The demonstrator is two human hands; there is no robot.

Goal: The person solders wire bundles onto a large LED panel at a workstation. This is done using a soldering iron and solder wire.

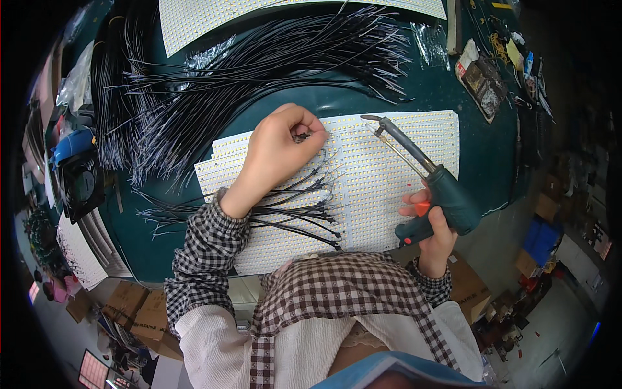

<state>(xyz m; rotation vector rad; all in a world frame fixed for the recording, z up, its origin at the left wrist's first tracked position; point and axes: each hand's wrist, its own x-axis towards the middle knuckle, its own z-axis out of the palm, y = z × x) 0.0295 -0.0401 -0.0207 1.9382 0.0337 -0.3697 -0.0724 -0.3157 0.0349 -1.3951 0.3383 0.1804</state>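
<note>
My left hand [285, 146] is closed in a pinch over the upper part of a white LED board [402, 146]. A small dark piece, which looks like the end of a black wire [300, 137], shows between its fingers; the rest is hidden by the hand. My right hand [435, 241] grips a dark green soldering gun [448, 198] by its handle, fingers near the orange-red trigger. The gun's tip points up and left, above the board, a little right of my left hand. Several short black wires [304, 214] lie across the board, their right ends in a column near its middle.
A large heap of black wires [285, 55] spreads beyond the board on the green table [324, 100]. Another LED board [291, 8] lies at the far edge. A worn, dirty block [484, 84] sits far right; a small black fan [81, 185] stands at left.
</note>
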